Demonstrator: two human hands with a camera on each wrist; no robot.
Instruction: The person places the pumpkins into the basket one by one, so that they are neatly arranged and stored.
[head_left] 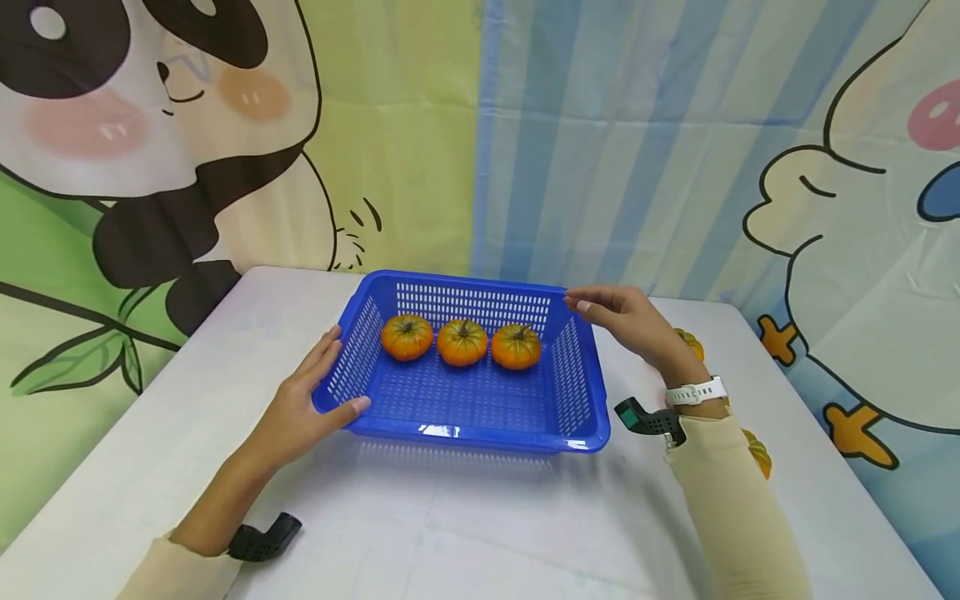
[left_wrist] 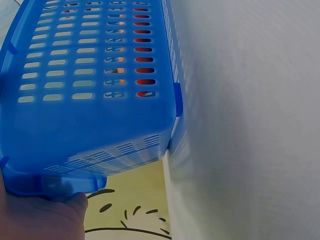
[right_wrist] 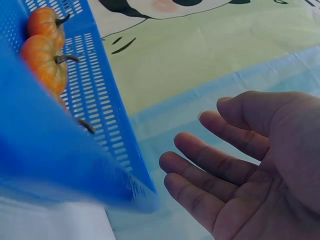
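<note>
A blue plastic basket (head_left: 457, 433) with slotted walls sits on the white table. Three small orange pumpkins stand in a row inside it: the left one (head_left: 407, 337), the middle one (head_left: 462, 342) and the right one (head_left: 516, 347). My left hand (head_left: 303, 408) rests against the basket's left side, fingers extended along the rim and thumb at the near corner. In the left wrist view, part of that hand (left_wrist: 45, 217) touches the rim. My right hand (head_left: 633, 321) hovers by the far right corner; the right wrist view shows its fingers (right_wrist: 210, 170) loosely bent, apart from the basket, holding nothing.
More pumpkins lie on the table to the right, partly hidden by my right arm: one farther back (head_left: 691, 342) and one nearer (head_left: 758, 454). A cartoon-printed curtain (head_left: 585, 150) hangs behind the white table (head_left: 420, 533).
</note>
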